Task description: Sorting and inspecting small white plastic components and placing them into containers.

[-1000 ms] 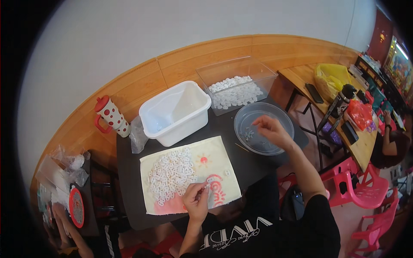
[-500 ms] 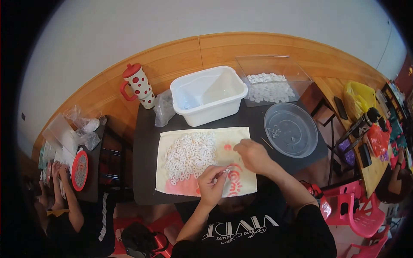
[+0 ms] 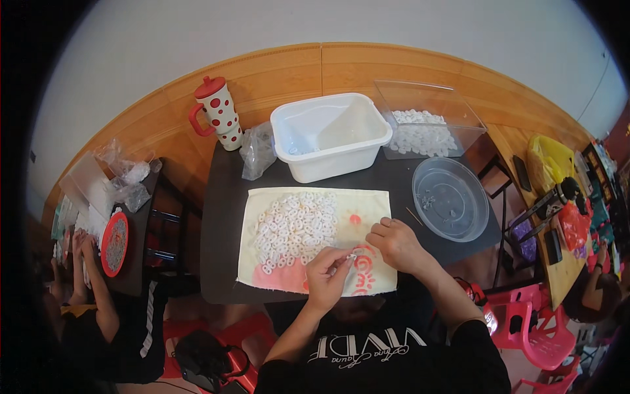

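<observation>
- While left hand (image 3: 326,272) pinches one small white piece (image 3: 350,257) over the cloth (image 3: 367,217), right hand (image 3: 394,241) rests half-curled, apparently empty.
- Risk: piece could slip, vanishing into the white pile (image 3: 292,226).

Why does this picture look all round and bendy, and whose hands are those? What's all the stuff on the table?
The picture comes from a small camera worn on a person's head, looking down. Its lens sees very wide, so straight edges look curved.

The two bare hands belong to that person. The left hand pinches one small white piece at its fingertips. The right hand rests on the pale printed cloth and looks loosely closed; I cannot see anything in it.

On the cloth lies a heap of small white ring-shaped pieces. Behind it stand a white plastic tub, a clear box with more white pieces, a clear round lid-like dish and a white mug with red dots. They all sit on a dark table. Another person sits at the left.
</observation>
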Action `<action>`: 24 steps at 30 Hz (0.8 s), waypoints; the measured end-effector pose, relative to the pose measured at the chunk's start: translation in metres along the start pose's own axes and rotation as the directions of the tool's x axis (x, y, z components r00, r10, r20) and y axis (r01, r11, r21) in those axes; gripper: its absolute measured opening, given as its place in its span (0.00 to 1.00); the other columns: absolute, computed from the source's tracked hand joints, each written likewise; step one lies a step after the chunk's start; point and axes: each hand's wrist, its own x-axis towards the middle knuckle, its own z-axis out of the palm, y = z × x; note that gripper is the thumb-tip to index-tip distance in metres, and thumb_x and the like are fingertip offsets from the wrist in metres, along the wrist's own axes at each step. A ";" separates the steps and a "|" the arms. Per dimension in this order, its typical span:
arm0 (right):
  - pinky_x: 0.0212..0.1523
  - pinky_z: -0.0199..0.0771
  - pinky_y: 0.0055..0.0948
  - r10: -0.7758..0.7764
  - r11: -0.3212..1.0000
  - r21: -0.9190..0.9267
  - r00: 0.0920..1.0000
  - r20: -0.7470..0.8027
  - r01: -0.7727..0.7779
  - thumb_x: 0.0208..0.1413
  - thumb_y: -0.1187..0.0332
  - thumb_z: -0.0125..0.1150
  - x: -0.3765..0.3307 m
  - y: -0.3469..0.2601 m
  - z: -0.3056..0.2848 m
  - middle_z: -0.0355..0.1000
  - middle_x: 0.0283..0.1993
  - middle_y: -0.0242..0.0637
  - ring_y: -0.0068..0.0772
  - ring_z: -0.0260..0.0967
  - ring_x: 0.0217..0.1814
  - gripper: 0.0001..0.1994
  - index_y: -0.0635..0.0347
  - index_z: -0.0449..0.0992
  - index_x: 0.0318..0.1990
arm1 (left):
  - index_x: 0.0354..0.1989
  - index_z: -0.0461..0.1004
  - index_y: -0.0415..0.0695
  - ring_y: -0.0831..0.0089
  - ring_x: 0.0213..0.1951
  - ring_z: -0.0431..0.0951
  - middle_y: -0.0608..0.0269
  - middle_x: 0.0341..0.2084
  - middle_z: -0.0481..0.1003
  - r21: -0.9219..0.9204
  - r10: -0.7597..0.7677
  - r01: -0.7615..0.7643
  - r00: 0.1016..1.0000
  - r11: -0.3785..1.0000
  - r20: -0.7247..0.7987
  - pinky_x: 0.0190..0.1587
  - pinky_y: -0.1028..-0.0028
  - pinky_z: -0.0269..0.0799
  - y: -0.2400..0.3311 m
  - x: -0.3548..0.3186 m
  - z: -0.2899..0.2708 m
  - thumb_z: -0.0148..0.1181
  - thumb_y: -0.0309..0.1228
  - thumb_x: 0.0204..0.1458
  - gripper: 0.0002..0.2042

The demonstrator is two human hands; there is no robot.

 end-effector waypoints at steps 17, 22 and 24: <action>0.39 0.70 0.20 0.419 0.208 0.928 0.885 0.202 -0.310 0.55 0.83 0.61 0.000 -0.026 0.017 0.73 0.35 0.33 0.20 0.71 0.37 0.07 0.67 0.74 0.40 | 0.47 0.77 0.35 0.81 0.36 0.72 0.66 0.35 0.74 -0.200 -0.055 0.054 0.998 0.978 0.002 0.40 0.81 0.68 -0.013 -0.004 -0.001 0.61 0.15 0.53 0.13; 0.38 0.71 0.20 0.352 0.430 0.856 0.927 0.133 -0.286 0.52 0.83 0.64 0.005 -0.028 0.008 0.75 0.33 0.33 0.19 0.73 0.35 0.06 0.66 0.78 0.36 | 0.49 0.76 0.36 0.83 0.35 0.72 0.66 0.34 0.74 -0.226 -0.077 0.079 0.997 0.971 0.018 0.39 0.82 0.69 -0.014 -0.005 -0.001 0.61 0.16 0.54 0.14; 0.38 0.72 0.21 0.346 0.444 0.851 0.930 0.125 -0.280 0.52 0.84 0.64 0.005 -0.027 0.006 0.75 0.33 0.34 0.21 0.73 0.35 0.06 0.66 0.78 0.36 | 0.50 0.76 0.36 0.83 0.35 0.72 0.66 0.34 0.74 -0.219 -0.070 0.073 0.997 0.973 0.021 0.39 0.82 0.69 -0.013 -0.004 -0.002 0.61 0.16 0.54 0.14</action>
